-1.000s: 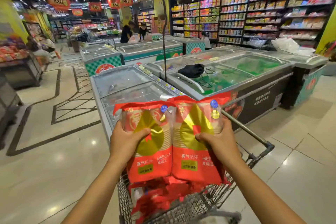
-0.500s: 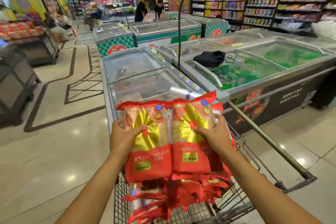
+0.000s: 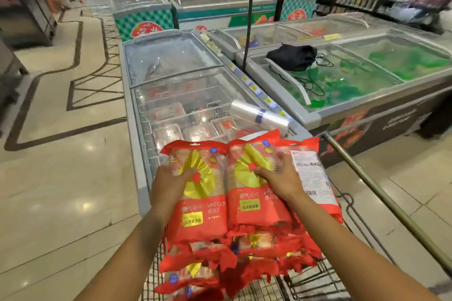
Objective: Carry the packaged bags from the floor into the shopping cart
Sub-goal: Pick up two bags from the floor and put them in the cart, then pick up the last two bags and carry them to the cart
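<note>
Two red packaged bags with gold fan prints lie side by side on top of a pile of similar red bags (image 3: 227, 266) in the wire shopping cart (image 3: 315, 281). My left hand (image 3: 168, 184) grips the left edge of the left bag (image 3: 203, 205), thumb across its front. My right hand (image 3: 281, 178) rests on the right bag (image 3: 254, 203) with fingers spread over its right edge. Another red bag (image 3: 310, 176), white label up, lies just right of that hand.
The cart's handle bar (image 3: 381, 193) runs diagonally on the right. Glass-topped chest freezers (image 3: 176, 95) stand directly ahead, one with a black pouch (image 3: 293, 56) and a roll of plastic bags (image 3: 259, 115). Tiled floor lies to the left; shoppers and shelves are far back.
Both hands have lowered the two bags from chest height down onto the pile in the cart. My right hand's fingers have come from behind the bag to lie spread over it.
</note>
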A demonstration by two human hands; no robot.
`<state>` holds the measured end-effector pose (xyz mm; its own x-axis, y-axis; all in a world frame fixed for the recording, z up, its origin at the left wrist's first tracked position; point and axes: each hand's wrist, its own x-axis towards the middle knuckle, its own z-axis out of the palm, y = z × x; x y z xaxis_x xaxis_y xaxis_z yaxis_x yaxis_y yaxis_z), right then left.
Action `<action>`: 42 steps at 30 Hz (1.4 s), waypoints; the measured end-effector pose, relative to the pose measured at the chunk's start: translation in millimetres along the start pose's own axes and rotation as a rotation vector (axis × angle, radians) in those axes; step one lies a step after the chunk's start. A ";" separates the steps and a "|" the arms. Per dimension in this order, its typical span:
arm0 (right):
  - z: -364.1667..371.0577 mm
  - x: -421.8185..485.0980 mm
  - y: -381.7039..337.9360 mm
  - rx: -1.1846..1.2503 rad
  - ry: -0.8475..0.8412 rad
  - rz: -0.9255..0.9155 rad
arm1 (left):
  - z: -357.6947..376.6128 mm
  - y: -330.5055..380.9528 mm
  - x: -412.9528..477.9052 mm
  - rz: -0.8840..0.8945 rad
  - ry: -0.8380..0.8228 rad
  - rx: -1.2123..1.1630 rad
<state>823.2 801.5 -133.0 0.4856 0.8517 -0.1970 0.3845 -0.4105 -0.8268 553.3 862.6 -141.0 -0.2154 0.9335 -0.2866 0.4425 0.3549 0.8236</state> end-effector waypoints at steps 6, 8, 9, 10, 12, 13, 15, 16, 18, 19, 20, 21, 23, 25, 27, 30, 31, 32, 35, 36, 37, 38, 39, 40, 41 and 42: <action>7.8 12.0 15.5 -0.060 0.002 0.025 | 15.0 -9.6 20.8 0.004 -0.052 0.081; 7.5 13.4 18.1 -0.108 0.010 0.011 | 17.7 -6.3 17.6 0.024 -0.047 0.128; 7.3 14.4 19.5 -0.143 0.014 -0.008 | 19.5 -5.7 16.7 0.028 -0.048 0.145; 6.8 14.6 19.4 -0.183 0.014 -0.029 | 20.6 -5.6 14.5 0.040 -0.051 0.157; 4.8 12.6 17.8 -0.249 0.002 -0.063 | 22.2 -5.8 9.0 0.067 -0.064 0.200; 3.4 10.6 16.6 -0.274 -0.012 -0.072 | 22.5 -6.4 6.4 0.079 -0.068 0.232; 0.1 5.2 15.0 -0.318 -0.041 -0.080 | 20.7 -6.7 0.5 0.111 -0.068 0.292; -2.3 1.7 13.9 -0.342 -0.058 -0.081 | 19.1 -7.3 -2.1 0.128 -0.073 0.317; -7.9 -7.0 9.6 -0.370 -0.092 -0.090 | 13.1 -6.2 -10.2 0.169 -0.083 0.371; -11.0 -12.7 5.9 -0.375 -0.107 -0.111 | 9.5 -3.7 -16.8 0.191 -0.088 0.409; -14.2 -19.2 0.5 -0.391 -0.121 -0.141 | 5.3 -0.3 -25.2 0.210 -0.084 0.450; -17.3 -26.1 -5.5 -0.419 -0.131 -0.183 | 1.1 4.2 -34.7 0.239 -0.071 0.502; -23.3 -42.4 -20.2 -0.511 -0.117 -0.290 | -7.3 14.0 -55.6 0.333 -0.010 0.608; -29.1 -62.7 -38.0 -0.613 -0.062 -0.414 | -16.2 26.5 -79.5 0.439 0.063 0.674; -35.7 -89.1 -58.3 -0.696 -0.013 -0.522 | -25.7 40.4 -105.4 0.543 0.134 0.719; -47.5 -132.5 -85.0 -0.766 0.004 -0.620 | -44.1 58.9 -147.9 0.640 0.229 0.773; -50.9 -145.0 -91.5 -0.780 0.004 -0.656 | -51.1 62.7 -162.0 0.662 0.258 0.799; -52.4 -155.9 -96.4 -0.787 0.006 -0.694 | -58.7 64.8 -175.5 0.675 0.284 0.825; -52.6 -189.5 -110.2 -0.788 0.030 -0.794 | -83.6 64.8 -210.0 0.664 0.339 0.879; -51.5 -199.8 -114.9 -0.787 0.024 -0.817 | -92.0 64.1 -220.7 0.654 0.351 0.889; -49.3 -210.5 -119.7 -0.780 0.006 -0.837 | -100.9 62.5 -230.8 0.641 0.364 0.901; -45.8 -219.8 -124.1 -0.771 -0.013 -0.858 | -110.4 60.6 -240.3 0.629 0.382 0.915; -42.2 -228.2 -128.2 -0.762 -0.026 -0.880 | -119.3 58.0 -247.7 0.619 0.402 0.929; -38.1 -236.8 -132.8 -0.758 -0.034 -0.909 | -129.0 54.7 -254.5 0.604 0.423 0.942; -34.3 -246.0 -137.7 -0.758 -0.045 -0.936 | -138.9 50.4 -260.4 0.587 0.443 0.951; -29.1 -254.1 -142.3 -0.755 -0.060 -0.960 | -148.7 45.9 -265.8 0.568 0.464 0.959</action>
<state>668.0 634.0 50.1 -0.2757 0.9182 0.2845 0.9355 0.3244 -0.1403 501.3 623.2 45.8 0.0143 0.9313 0.3640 0.9995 -0.0234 0.0205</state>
